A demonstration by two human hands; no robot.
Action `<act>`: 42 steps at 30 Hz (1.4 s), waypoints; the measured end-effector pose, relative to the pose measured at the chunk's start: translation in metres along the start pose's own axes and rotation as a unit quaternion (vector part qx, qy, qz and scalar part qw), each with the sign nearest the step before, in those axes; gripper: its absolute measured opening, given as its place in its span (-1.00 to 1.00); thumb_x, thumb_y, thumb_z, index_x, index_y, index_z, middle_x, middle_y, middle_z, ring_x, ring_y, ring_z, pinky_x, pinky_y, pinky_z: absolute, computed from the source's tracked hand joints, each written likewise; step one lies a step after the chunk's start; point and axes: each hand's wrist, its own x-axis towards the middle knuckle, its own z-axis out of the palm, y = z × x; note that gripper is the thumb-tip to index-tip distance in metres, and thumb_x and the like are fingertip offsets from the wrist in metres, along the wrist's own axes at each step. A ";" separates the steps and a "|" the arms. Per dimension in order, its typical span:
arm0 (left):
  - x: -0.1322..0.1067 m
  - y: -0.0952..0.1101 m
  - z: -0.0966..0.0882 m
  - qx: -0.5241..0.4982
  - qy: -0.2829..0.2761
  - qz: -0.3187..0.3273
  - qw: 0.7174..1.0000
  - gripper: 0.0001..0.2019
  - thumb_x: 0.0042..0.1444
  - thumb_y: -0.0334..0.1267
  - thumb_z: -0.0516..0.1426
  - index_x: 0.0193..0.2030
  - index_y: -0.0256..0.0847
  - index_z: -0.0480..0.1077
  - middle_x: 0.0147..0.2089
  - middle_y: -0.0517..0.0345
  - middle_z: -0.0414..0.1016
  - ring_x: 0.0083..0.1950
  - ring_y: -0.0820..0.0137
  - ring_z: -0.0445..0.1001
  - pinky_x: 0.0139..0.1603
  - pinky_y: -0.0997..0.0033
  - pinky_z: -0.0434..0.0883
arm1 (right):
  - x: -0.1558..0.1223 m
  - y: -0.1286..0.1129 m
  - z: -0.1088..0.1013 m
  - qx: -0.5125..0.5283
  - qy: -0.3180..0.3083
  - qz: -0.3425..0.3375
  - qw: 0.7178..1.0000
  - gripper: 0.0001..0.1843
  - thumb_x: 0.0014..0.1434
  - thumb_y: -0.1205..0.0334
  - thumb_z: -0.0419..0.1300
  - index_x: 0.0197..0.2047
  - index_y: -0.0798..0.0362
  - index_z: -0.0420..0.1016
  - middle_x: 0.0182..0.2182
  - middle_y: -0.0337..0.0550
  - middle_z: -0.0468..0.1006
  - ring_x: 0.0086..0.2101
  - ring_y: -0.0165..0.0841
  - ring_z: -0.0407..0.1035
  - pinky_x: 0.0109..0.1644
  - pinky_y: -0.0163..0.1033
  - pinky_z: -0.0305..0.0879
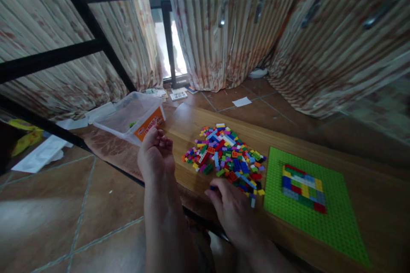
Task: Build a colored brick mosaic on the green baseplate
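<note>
My right hand (232,207) is closed in a pinch at the near edge of the table, on a small dark blue brick (212,187) that is mostly hidden by the fingers. Just beyond it spreads a loose pile of many-coloured toy bricks (224,149). To the left, my left hand (156,151) is raised palm up with its fingers curled in, and I see nothing in it. A green baseplate (339,217) lies to the right of the pile. On it sits a flat block of joined bricks (303,187) in red, blue, yellow, white and grey.
A clear plastic box (118,115) with an orange label stands behind my left hand, a green piece inside. The wooden table (185,119) carries the pile and baseplate. Black metal bars (105,47) cross above and left. Papers (241,101) lie on the tiled floor near striped curtains (205,42).
</note>
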 end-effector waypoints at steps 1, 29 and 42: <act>-0.001 -0.002 0.001 0.004 -0.005 0.001 1.000 -0.97 -0.04 -0.45 0.17 -0.41 -0.31 0.41 -0.57 0.33 0.33 -0.61 0.68 0.23 -0.55 0.67 0.23 | -0.002 0.006 -0.012 0.030 0.015 0.015 0.999 -0.91 0.29 0.22 0.09 -0.20 -0.01 0.40 -0.36 -0.20 0.56 -0.37 -0.33 0.48 -0.29 -0.25 0.36; -0.120 -0.134 0.044 0.377 -0.426 -0.135 0.811 -0.87 0.00 -0.29 0.20 -0.33 -0.27 0.54 -0.45 0.23 0.48 -0.41 0.51 0.38 -0.35 0.55 0.31 | -0.032 0.153 -0.139 0.191 0.260 0.326 0.889 -0.61 0.05 0.01 0.23 -0.13 0.10 0.52 -0.30 -0.07 0.63 -0.33 -0.28 0.50 -0.21 -0.15 0.44; -0.121 -0.152 0.030 0.485 -0.504 -0.038 0.713 -0.79 0.13 -0.22 0.10 -0.20 -0.24 0.51 -0.34 0.18 0.52 -0.35 0.44 0.44 -0.31 0.49 0.31 | -0.032 0.152 -0.146 0.000 0.212 0.340 0.916 -0.67 0.02 0.01 0.22 -0.23 0.05 0.57 -0.37 -0.10 0.63 -0.37 -0.25 0.49 -0.22 -0.14 0.38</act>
